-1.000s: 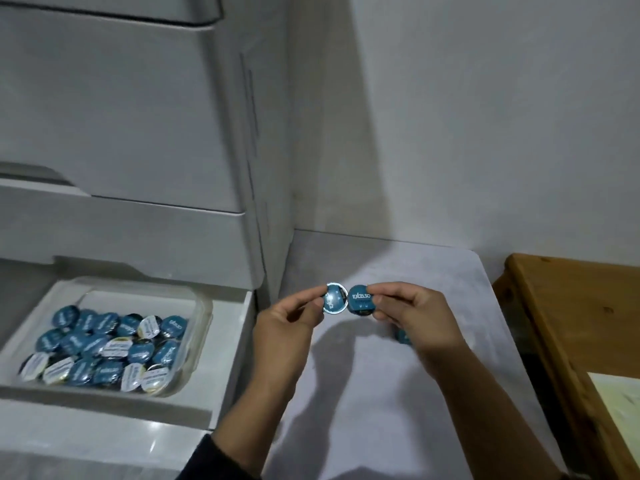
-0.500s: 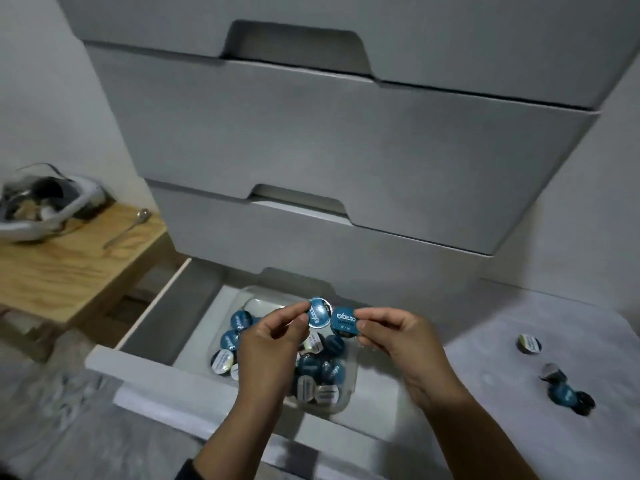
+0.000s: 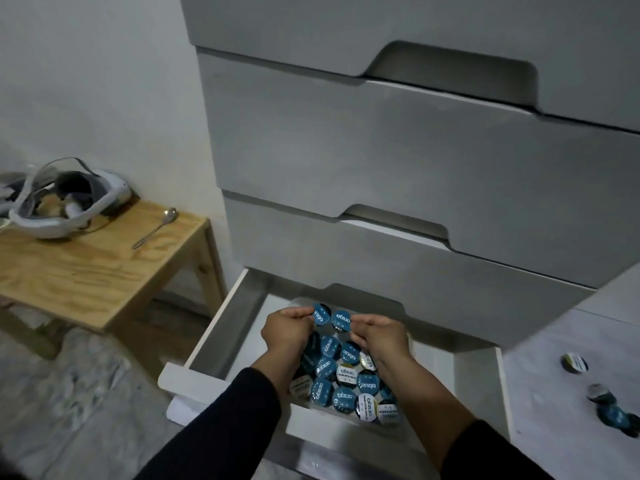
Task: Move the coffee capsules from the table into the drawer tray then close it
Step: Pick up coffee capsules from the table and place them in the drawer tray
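Note:
The bottom drawer (image 3: 221, 327) is pulled out. In it stands a clear tray (image 3: 343, 415) filled with several blue and white coffee capsules (image 3: 344, 379). My left hand (image 3: 287, 332) pinches a blue capsule (image 3: 320, 314) and my right hand (image 3: 384, 336) pinches another blue capsule (image 3: 341, 320). Both are held side by side above the far part of the tray. On the grey table (image 3: 568, 393) at the right lie several more capsules: a white-topped one (image 3: 574, 362), a grey one (image 3: 599, 393) and dark blue ones (image 3: 618, 417).
Closed grey drawers (image 3: 381, 150) stack above the open one. A low wooden table (image 3: 86, 265) at the left holds a white headset (image 3: 65, 202) and a spoon (image 3: 156, 227). The floor at the lower left is covered with a crumpled sheet (image 3: 69, 393).
Both hands carried their capsules from over the table leftward to above the tray, then lowered them closer to the pile. The view swung left toward the drawers.

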Demonstrator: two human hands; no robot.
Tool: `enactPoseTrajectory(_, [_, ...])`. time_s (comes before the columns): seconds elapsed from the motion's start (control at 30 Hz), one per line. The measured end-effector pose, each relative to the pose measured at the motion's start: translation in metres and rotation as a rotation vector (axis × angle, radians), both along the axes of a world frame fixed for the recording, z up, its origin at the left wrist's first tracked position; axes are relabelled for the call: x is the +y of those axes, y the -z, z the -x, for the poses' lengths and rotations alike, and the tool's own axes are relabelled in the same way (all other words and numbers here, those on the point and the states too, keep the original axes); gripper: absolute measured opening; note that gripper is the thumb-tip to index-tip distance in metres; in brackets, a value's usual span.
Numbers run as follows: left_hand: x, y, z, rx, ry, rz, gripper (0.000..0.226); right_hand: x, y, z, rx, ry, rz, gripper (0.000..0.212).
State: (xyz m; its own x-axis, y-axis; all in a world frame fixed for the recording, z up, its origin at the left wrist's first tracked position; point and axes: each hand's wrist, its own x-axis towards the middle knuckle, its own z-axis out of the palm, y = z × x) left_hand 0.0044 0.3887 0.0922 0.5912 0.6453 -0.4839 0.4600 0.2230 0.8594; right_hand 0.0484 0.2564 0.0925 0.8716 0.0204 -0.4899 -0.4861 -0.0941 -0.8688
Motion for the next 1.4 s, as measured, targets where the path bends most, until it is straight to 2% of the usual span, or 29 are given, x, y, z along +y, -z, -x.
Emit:
enactPoseTrajectory(0.13, [0.005, 0.008, -0.012, 0.083, 0.019, -0.035, 0.016, 0.011, 0.01, -0.011, 0.023, 0.029, 0.036, 0.019])
enactPoseTrajectory(0.63, [0.02, 0.029, -0.031, 0.182, 0.146, -0.254, 0.014, 0.022, 0.043, -0.032, 0.048, -0.093, 0.183, 0.026])
enactPoseTrajectory(0.73, [0.021, 0.027, -0.029, 0.183, 0.17, -0.347, 0.016, 0.025, 0.045, -0.034, 0.051, -0.127, 0.192, 0.024])
enactPoseTrajectory(0.83, [0.022, 0.024, -0.027, 0.182, 0.226, -0.444, 0.018, 0.027, 0.044, -0.036, 0.06, -0.184, 0.198, 0.01])
enactPoseTrajectory(0.9, [0.025, 0.022, -0.025, 0.198, 0.271, -0.501, 0.02, 0.029, 0.043, -0.036, 0.05, -0.23, 0.213, 0.013])
enactPoseTrajectory(1.07, [0.034, 0.011, -0.016, 0.229, 0.404, -0.638, 0.027, 0.034, 0.041, -0.031, -0.052, -0.36, 0.324, 0.013])
enactPoseTrajectory(1.27, [0.038, 0.001, -0.002, 0.257, 0.562, -0.723, 0.027, 0.037, 0.03, -0.015, -0.251, -0.513, 0.465, 0.026])
enactPoseTrajectory(1.4, [0.034, -0.003, 0.014, 0.264, 0.696, -0.868, 0.026, 0.038, 0.018, -0.001, -0.401, -0.678, 0.695, 0.038])
